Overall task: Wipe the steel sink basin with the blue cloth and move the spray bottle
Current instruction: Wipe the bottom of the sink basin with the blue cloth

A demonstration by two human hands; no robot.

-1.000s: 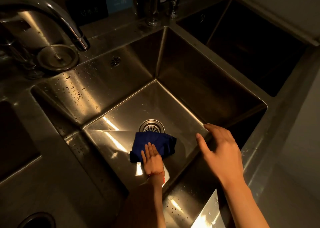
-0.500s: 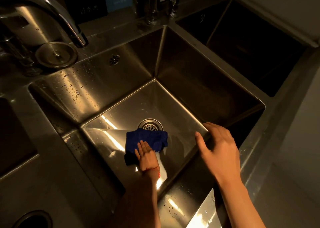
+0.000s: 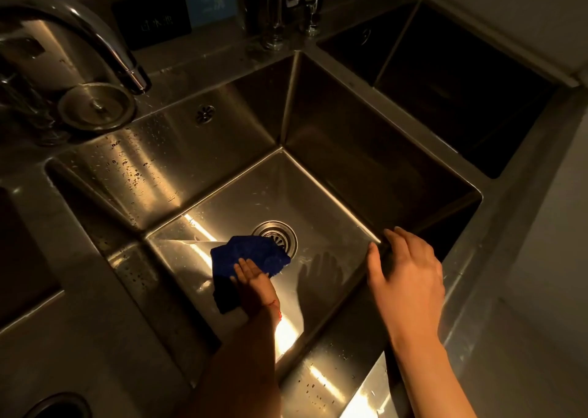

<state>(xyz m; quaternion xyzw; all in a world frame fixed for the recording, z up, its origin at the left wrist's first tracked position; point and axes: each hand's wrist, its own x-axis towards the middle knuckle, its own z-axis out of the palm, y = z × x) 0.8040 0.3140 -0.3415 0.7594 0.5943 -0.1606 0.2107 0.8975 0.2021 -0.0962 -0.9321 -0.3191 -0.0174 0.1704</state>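
The steel sink basin [image 3: 334,175] fills the middle of the view, its round drain [image 3: 280,236] near the floor's centre. A dark blue cloth [image 3: 251,255] lies on the basin floor just left of the drain, covering part of its edge. My left hand [image 3: 254,280] presses flat on the cloth with straight fingers. My right hand [image 3: 410,274] rests with spread fingers on the basin's near right rim. No spray bottle is in view.
A curved faucet [image 3: 105,45] arches over the back left, above a round steel lid [image 3: 95,107]. Chrome taps [image 3: 286,7] stand at the back centre. A second dark basin [image 3: 461,83] lies to the right, another drain hole [image 3: 57,408] at bottom left.
My left hand has slid the blue cloth leftward across the basin floor, uncovering more floor right of the drain. My right hand has stayed on the rim.
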